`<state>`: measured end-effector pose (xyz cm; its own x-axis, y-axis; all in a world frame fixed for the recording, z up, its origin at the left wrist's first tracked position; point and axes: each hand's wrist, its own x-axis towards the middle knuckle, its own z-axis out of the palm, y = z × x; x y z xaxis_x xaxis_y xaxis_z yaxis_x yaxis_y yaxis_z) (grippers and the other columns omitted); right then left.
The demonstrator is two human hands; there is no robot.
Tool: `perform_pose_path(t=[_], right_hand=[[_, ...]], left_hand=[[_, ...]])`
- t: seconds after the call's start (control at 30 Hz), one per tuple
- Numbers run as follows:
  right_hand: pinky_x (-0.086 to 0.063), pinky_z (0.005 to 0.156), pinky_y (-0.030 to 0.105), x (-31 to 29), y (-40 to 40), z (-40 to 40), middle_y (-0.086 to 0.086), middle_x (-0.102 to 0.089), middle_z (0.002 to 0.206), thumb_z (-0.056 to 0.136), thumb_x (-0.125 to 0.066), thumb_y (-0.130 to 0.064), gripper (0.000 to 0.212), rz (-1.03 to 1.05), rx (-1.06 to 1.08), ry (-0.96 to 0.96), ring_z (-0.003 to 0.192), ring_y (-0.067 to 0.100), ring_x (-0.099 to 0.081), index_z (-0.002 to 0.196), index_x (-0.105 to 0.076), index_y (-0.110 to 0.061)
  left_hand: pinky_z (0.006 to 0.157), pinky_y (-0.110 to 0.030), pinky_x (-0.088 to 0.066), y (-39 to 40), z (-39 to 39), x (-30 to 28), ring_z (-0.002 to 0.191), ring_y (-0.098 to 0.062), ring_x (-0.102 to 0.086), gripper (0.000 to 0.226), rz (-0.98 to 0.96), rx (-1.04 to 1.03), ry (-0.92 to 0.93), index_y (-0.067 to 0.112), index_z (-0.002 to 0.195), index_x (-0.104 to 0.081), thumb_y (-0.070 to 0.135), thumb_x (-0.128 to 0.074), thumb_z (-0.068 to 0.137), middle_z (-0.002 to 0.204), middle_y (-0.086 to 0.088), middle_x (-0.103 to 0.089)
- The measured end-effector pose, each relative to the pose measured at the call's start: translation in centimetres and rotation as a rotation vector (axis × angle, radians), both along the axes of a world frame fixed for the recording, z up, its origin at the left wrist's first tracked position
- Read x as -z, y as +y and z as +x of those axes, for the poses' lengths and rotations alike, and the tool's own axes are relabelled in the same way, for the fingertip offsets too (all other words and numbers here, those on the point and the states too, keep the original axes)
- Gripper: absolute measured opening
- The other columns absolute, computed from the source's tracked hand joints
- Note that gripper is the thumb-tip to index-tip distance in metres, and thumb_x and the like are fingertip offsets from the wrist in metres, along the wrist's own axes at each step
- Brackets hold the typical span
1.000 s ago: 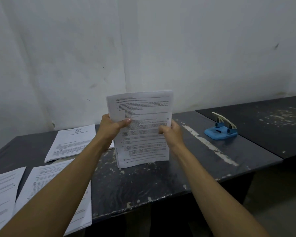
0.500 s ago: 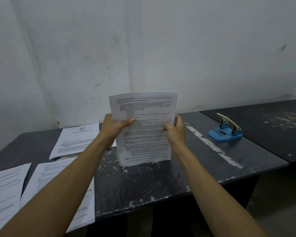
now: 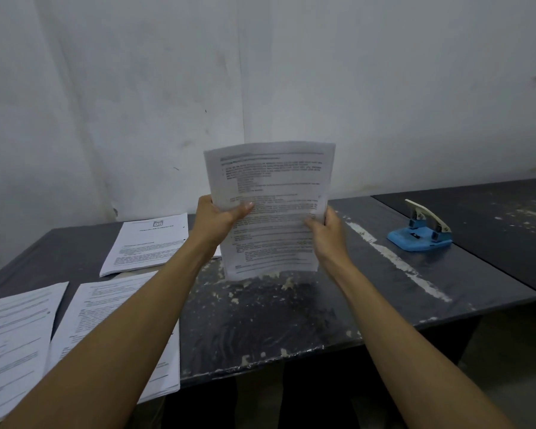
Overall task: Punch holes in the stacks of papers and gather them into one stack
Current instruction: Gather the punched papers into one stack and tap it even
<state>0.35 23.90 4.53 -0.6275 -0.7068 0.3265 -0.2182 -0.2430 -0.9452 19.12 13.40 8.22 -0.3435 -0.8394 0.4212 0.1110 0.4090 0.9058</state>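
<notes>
I hold a stack of printed papers (image 3: 273, 193) upright over the dark table (image 3: 260, 320), its bottom edge just above or touching the tabletop. My left hand (image 3: 217, 219) grips its left edge with the thumb across the front. My right hand (image 3: 324, 230) grips the right edge lower down. A blue hole punch (image 3: 421, 232) with a pale lever stands to the right on the table, apart from both hands. Three more paper stacks lie flat at the left: one at the back (image 3: 150, 243), one partly under my left forearm (image 3: 106, 314), one at the frame's left edge (image 3: 13, 345).
A second dark table (image 3: 489, 224) adjoins on the right, beyond a seam. A white wall (image 3: 260, 72) rises right behind both tables. The table's front edge (image 3: 260, 360) runs under my forearms, with dark floor below.
The held stack has shifted slightly up and to the right, and my right hand has slid along its right edge. The camera has turned a little, so the flat stacks sit further right in view.
</notes>
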Motion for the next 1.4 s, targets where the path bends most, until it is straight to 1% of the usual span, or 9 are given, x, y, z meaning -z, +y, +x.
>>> perform_pose_path(t=[0.23, 0.43, 0.5, 0.6, 0.67, 0.77, 1.0, 1.3, 1.4], right_hand=[[-0.055, 0.077, 0.034, 2.2, -1.1, 0.4, -0.004, -0.063, 0.099, 0.105, -0.045, -0.026, 0.012, 0.096, 0.074, 0.062, 0.091, 0.014, -0.063, 0.103, -0.053, -0.017], [-0.055, 0.065, 0.027, -0.6, -3.6, -0.5, -0.003, -0.07, 0.095, 0.102, -0.053, -0.023, 0.013, 0.101, 0.053, 0.096, 0.084, 0.013, -0.068, 0.095, -0.062, -0.016], [-0.05, 0.058, 0.02, -1.5, -5.0, -0.6, -0.005, -0.069, 0.092, 0.102, -0.053, -0.02, 0.013, 0.104, 0.07, 0.045, 0.08, 0.01, -0.066, 0.094, -0.063, -0.015], [-0.047, 0.053, 0.018, -2.1, -8.0, -0.6, -0.003, -0.07, 0.093, 0.102, -0.053, -0.019, 0.014, 0.144, 0.058, -0.018, 0.078, 0.01, -0.066, 0.098, -0.063, -0.01], [-0.05, 0.058, 0.023, -2.1, -10.4, -0.5, -0.001, -0.07, 0.095, 0.102, -0.052, -0.017, 0.014, 0.191, 0.036, -0.029, 0.081, 0.013, -0.067, 0.097, -0.064, -0.01], [-0.057, 0.069, 0.033, -2.0, -14.2, -0.2, -0.003, -0.068, 0.089, 0.1, -0.05, -0.01, 0.022, 0.281, 0.0, -0.002, 0.08, 0.016, -0.066, 0.082, -0.063, -0.014], [-0.056, 0.067, 0.031, -0.5, -22.2, -0.5, 0.001, -0.066, 0.085, 0.095, -0.049, -0.004, 0.016, 0.477, -0.014, 0.076, 0.075, 0.02, -0.065, 0.092, -0.064, -0.008], [-0.054, 0.065, 0.031, 2.6, -28.1, -1.8, 0.007, -0.068, 0.099, 0.093, -0.057, -0.006, 0.011, 0.604, 0.021, 0.148, 0.089, 0.027, -0.069, 0.082, -0.059, -0.009], [-0.057, 0.082, 0.038, 3.9, -28.7, -1.6, 0.009, -0.065, 0.106, 0.093, -0.058, -0.009, 0.005, 0.714, 0.048, 0.284, 0.1, 0.03, -0.066, 0.09, -0.058, -0.005]], left_hand=[[0.083, -0.044, -0.061, -1.0, 0.3, 3.1, 0.093, -0.02, -0.074, 0.038, 0.127, -0.051, -0.082, 0.013, 0.112, -0.073, 0.022, -0.085, 0.078, 0.106, 0.001, -0.076], [0.069, -0.037, -0.063, -4.1, 0.5, -0.1, 0.083, -0.02, -0.076, 0.034, 0.292, -0.041, -0.051, 0.01, 0.107, -0.072, 0.014, -0.085, 0.076, 0.101, -0.004, -0.077], [0.076, -0.043, -0.062, -5.7, 0.8, -0.6, 0.086, -0.027, -0.076, 0.032, 0.428, -0.041, 0.003, 0.002, 0.108, -0.07, 0.009, -0.082, 0.079, 0.101, -0.01, -0.077], [0.064, -0.034, -0.061, -8.1, 1.2, -0.1, 0.079, -0.027, -0.073, 0.022, 0.522, -0.133, -0.139, -0.004, 0.105, -0.066, 0.003, -0.074, 0.086, 0.095, -0.012, -0.074], [0.051, -0.026, -0.054, -9.6, 1.4, 0.7, 0.073, -0.022, -0.069, 0.011, 0.497, -0.193, -0.302, -0.002, 0.097, -0.065, -0.002, -0.071, 0.087, 0.09, -0.008, -0.07], [0.051, -0.023, -0.048, -12.3, 1.6, 2.2, 0.076, -0.022, -0.068, 0.01, 0.453, -0.275, -0.419, 0.001, 0.087, -0.062, -0.004, -0.07, 0.087, 0.085, -0.005, -0.067], [0.082, -0.041, -0.059, -19.0, 1.2, 5.2, 0.089, -0.029, -0.071, 0.021, 0.387, -0.381, -0.546, -0.008, 0.1, -0.07, 0.0, -0.071, 0.081, 0.098, -0.014, -0.072], [0.061, -0.028, -0.05, -23.6, -0.8, 8.6, 0.075, -0.024, -0.065, 0.011, 0.246, -0.451, -0.784, 0.001, 0.085, -0.064, 0.009, -0.071, 0.086, 0.091, -0.014, -0.07], [0.058, -0.026, -0.044, -23.8, -1.5, 9.9, 0.078, -0.025, -0.06, 0.013, 0.178, -0.466, -0.923, 0.005, 0.084, -0.056, 0.009, -0.068, 0.085, 0.1, -0.019, -0.067]])
